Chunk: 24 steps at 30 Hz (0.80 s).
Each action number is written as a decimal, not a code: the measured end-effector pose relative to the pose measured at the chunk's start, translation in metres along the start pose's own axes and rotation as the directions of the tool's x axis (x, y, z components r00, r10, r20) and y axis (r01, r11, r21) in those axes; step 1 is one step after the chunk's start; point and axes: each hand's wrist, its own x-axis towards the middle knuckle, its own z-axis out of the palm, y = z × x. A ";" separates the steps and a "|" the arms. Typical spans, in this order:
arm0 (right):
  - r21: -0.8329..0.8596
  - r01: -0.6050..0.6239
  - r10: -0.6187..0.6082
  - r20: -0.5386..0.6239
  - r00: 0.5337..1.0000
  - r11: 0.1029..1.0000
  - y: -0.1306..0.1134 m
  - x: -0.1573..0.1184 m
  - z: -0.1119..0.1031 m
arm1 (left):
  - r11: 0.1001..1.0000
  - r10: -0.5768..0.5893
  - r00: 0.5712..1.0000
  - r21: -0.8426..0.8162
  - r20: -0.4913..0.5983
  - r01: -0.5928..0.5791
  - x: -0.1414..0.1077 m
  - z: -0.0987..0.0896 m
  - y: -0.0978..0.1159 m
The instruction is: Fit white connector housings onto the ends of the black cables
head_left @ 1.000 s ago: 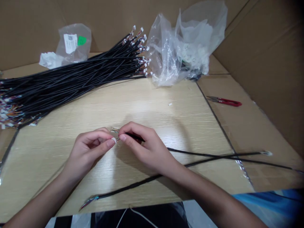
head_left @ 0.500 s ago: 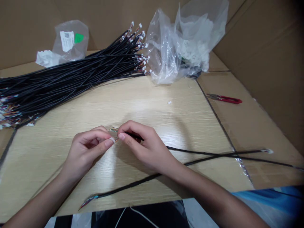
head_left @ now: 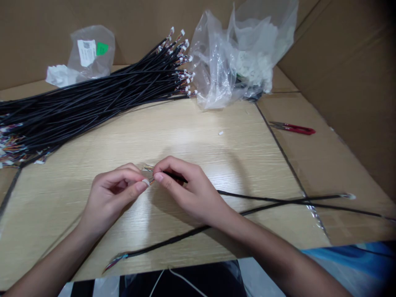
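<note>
Between thumb and forefinger, my left hand (head_left: pixel 116 187) pinches a small white connector (head_left: pixel 146 181). My right hand (head_left: pixel 188 187) is closed on the end of a black cable (head_left: pixel 175 177), close to where its thin coloured wires come out. Some of these wires (head_left: pixel 151 180) run to the white connector, while others (head_left: pixel 147 168) stick out loose above it. The cable passes under my right hand and comes out on the right. A second black cable (head_left: pixel 173 240) lies below my right forearm, crossing the first, with bare coloured wires (head_left: pixel 116 260) at its left end.
A large bundle of black cables (head_left: pixel 102 95) with white connectors lies at the back left. Clear plastic bags (head_left: pixel 213 70) stand at the back, one with a label (head_left: pixel 87 53). Red-handled thread snips (head_left: pixel 292 128) lie on the right cardboard. A tiny white piece (head_left: pixel 220 133) sits mid-table.
Almost nothing differs. Both hands keep the same hold on the connector and the cable, with only a very slight shift of the left fingers.
</note>
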 end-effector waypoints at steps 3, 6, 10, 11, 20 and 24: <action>0.004 -0.010 0.010 0.005 1.000 1.000 0.001 0.000 0.000 | 1.000 0.005 1.000 0.023 -0.004 -0.005 0.000 -0.001 0.001; 0.003 -0.010 0.010 0.006 1.000 1.000 0.001 0.000 0.000 | 0.999 0.002 1.000 0.034 -0.007 -0.002 0.000 0.000 0.001; -0.005 -0.009 0.009 0.005 1.000 1.000 0.001 0.000 0.000 | 0.998 0.019 1.000 0.053 -0.020 -0.018 0.001 0.003 0.004; -0.008 -0.011 0.011 0.005 1.000 1.000 0.001 0.000 0.000 | 0.998 0.030 0.999 0.063 -0.030 -0.028 0.001 0.003 0.005; -0.044 -0.043 0.042 -0.011 0.999 0.998 -0.001 -0.001 0.002 | 0.969 0.147 0.983 0.217 -0.106 -0.122 -0.003 0.006 0.007; -0.067 -0.049 0.049 -0.013 0.999 0.997 -0.003 -0.002 0.003 | 0.958 0.179 0.975 0.247 -0.128 -0.144 -0.002 0.008 0.007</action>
